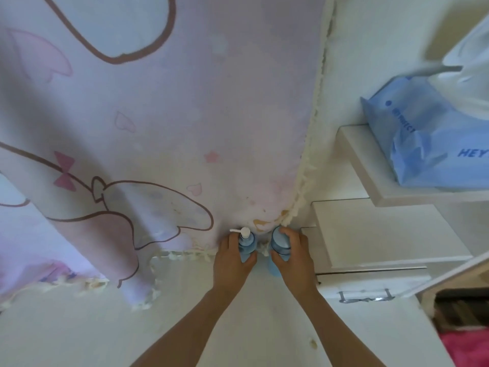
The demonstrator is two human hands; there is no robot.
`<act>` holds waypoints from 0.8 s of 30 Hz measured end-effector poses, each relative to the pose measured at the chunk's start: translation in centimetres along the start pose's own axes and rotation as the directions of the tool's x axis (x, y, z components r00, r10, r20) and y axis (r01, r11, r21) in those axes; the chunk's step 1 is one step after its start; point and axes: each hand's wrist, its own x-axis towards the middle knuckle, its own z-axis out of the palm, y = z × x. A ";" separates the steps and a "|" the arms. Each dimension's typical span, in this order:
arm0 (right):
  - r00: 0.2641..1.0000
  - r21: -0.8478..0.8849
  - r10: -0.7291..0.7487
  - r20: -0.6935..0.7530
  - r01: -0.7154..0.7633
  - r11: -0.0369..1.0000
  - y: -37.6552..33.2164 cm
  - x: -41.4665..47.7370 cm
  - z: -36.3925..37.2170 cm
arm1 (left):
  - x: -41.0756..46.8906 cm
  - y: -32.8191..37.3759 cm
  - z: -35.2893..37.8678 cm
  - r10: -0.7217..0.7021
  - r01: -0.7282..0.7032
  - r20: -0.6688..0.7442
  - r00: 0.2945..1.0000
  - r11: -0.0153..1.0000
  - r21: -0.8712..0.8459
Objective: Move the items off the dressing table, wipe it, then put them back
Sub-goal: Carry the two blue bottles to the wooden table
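**Both hands on two blue bottles at the cloth's hem**

Just below the middle of the frame, two bare arms reach up from the bottom edge, and each hand holds one bottle. The left hand [232,258] has its fingers and thumb curled round a blue pump bottle [246,243]. The bottle's white pump head points toward the left of the frame. The right hand [294,258] is wrapped round a second blue bottle [280,241] with a rounded top. More of this bottle's blue body shows below the thumb. The two bottles are side by side and close together, with a narrow gap between them. Whether their bases rest on anything cannot be told.

Both bottles sit right against the fringed hem of a large lilac-pink cloth [185,115] printed with cartoon outlines, hearts and a bow. It fills the upper left and centre. A white surface [238,327] spreads beneath the arms.

At the right, a white shelf [370,181] carries a crumpled blue bag [423,141] with a white bag [473,75] above it. A white drawer front [383,234] lies below. Pink fabric [471,348] shows in the lower right corner.
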 end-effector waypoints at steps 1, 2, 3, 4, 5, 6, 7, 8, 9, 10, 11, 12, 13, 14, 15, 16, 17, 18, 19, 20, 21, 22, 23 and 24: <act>1.000 -0.013 -0.008 0.003 0.008 1.000 0.0 -0.1 0.0 | -0.2 -0.1 0.1 0.000 0.000 -0.008 1.000 1.000 0.004; 1.000 -0.022 -0.018 0.011 0.018 1.000 0.1 -0.3 0.0 | -0.4 -0.1 0.1 0.003 -0.003 -0.014 1.000 1.000 0.007; 0.999 -0.026 -0.028 0.020 0.028 0.999 0.1 -0.6 0.0 | -0.7 -0.2 0.1 0.007 -0.007 -0.020 1.000 1.000 0.008; 0.999 -0.029 -0.037 0.025 0.038 0.999 0.2 -0.9 -0.1 | -1.0 -0.4 0.0 0.010 -0.010 -0.029 1.000 1.000 0.006; 0.999 -0.033 -0.049 0.025 0.050 0.998 0.2 -1.2 -0.1 | -1.3 -0.5 -0.1 0.011 -0.011 -0.039 0.999 1.000 0.001; 0.998 -0.039 -0.063 0.023 0.064 0.997 0.3 -1.5 -0.2 | -1.7 -0.6 -0.3 0.009 -0.009 -0.048 0.999 1.000 -0.007; 0.997 -0.041 -0.079 0.022 0.080 0.996 0.3 -1.7 -0.2 | -2.1 -0.7 -0.6 0.007 -0.008 -0.055 0.998 1.000 -0.018; 0.996 -0.037 -0.091 0.022 0.092 0.995 0.3 -2.0 -0.3 | -2.5 -0.8 -0.8 0.010 -0.012 -0.063 0.998 0.999 -0.031; 0.995 -0.024 -0.101 0.019 0.102 0.995 0.3 -2.2 -0.3 | -3.0 -0.9 -1.1 0.021 -0.025 -0.078 0.997 0.999 -0.042; 0.994 -0.001 -0.112 0.013 0.112 0.994 0.2 -2.5 -0.4 | -3.5 -1.0 -1.5 0.034 -0.039 -0.098 0.995 0.998 -0.049; 0.992 0.026 -0.125 0.008 0.125 0.992 0.1 -2.9 -0.4 | -3.9 -1.1 -1.9 0.040 -0.047 -0.120 0.992 0.997 -0.053; 0.990 0.043 -0.138 0.007 0.137 0.990 -0.1 -3.2 -0.4 | -4.4 -1.2 -2.4 0.038 -0.047 -0.142 0.989 0.997 -0.058; 0.989 0.048 -0.147 0.013 0.146 0.988 -0.3 -3.5 -0.4 | -4.8 -1.4 -2.9 0.029 -0.040 -0.160 0.987 0.997 -0.063; 0.988 0.046 -0.152 0.025 0.150 0.988 -0.6 -3.8 -0.3 | -5.1 -1.6 -3.5 0.017 -0.029 -0.174 0.985 0.997 -0.072; 0.988 0.047 -0.151 0.041 0.150 0.988 -0.9 -4.1 -0.2 | -5.5 -1.8 -4.1 0.004 -0.019 -0.186 0.983 0.996 -0.083; 0.987 0.053 -0.147 0.061 0.144 0.988 -1.3 -4.4 -0.1 | -5.8 -2.0 -4.8 -0.006 -0.012 -0.198 0.980 0.996 -0.092; 0.986 0.060 -0.141 0.089 0.136 0.989 -1.8 -4.6 0.1 | -6.2 -2.3 -5.4 -0.013 -0.008 -0.213 0.977 0.995 -0.099; 0.983 0.063 -0.140 0.120 0.133 0.989 -2.3 -4.8 0.3 | -6.7 -2.6 -6.1 -0.021 -0.004 -0.230 0.973 0.994 -0.106; 0.978 0.068 -0.147 0.148 0.138 0.988 -2.9 -4.9 0.5 | -7.2 -2.8 -6.7 -0.031 0.002 -0.251 0.968 0.993 -0.116; 0.972 0.077 -0.157 0.173 0.145 0.986 -3.4 -5.1 0.9 | -7.7 -3.2 -7.4 -0.045 0.010 -0.273 0.961 0.992 -0.126; 0.966 0.091 -0.166 0.197 0.150 0.984 -3.9 -5.3 1.3 | -8.2 -3.5 -8.1 -0.061 0.022 -0.297 0.953 0.991 -0.133; 0.959 0.105 -0.175 0.221 0.155 0.982 -4.4 -5.5 1.7 | -8.8 -3.8 -8.7 -0.079 0.037 -0.322 0.943 0.990 -0.135; 0.952 0.113 -0.186 0.243 0.163 0.980 -4.9 -5.8 2.2 | -9.4 -4.2 -9.5 -0.097 0.053 -0.345 0.934 0.990 -0.133; 0.942 0.121 -0.201 0.268 0.174 0.977 -5.5 -6.2 2.7 | -10.1 -4.6 -10.2 -0.112 0.070 -0.367 0.924 0.990 -0.126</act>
